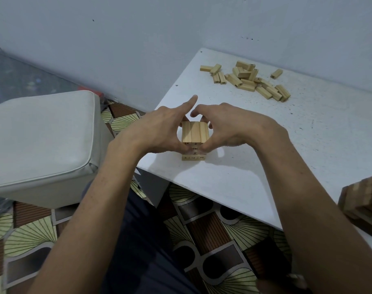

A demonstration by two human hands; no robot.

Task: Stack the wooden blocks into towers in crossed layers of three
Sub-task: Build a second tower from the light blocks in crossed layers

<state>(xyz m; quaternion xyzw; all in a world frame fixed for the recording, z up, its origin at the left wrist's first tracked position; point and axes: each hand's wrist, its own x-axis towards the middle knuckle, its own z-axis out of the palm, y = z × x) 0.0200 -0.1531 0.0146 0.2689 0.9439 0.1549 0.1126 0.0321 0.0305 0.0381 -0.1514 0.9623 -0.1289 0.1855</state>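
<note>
Left hand [161,132] and right hand [229,128] grip the tower [195,131], stamped 44 and 14, near the table's [308,145] left edge, loose blocks [250,81] by its far edge.

The tower [195,141] stands upright, cupped between my left hand [164,128] and right hand [227,128]: pale blocks with black numbers on their ends, in crossed layers, the top three side by side. Loose blocks [253,80] lie heaped well beyond my right hand. A second tower [363,200] stands outside my right forearm.
</note>
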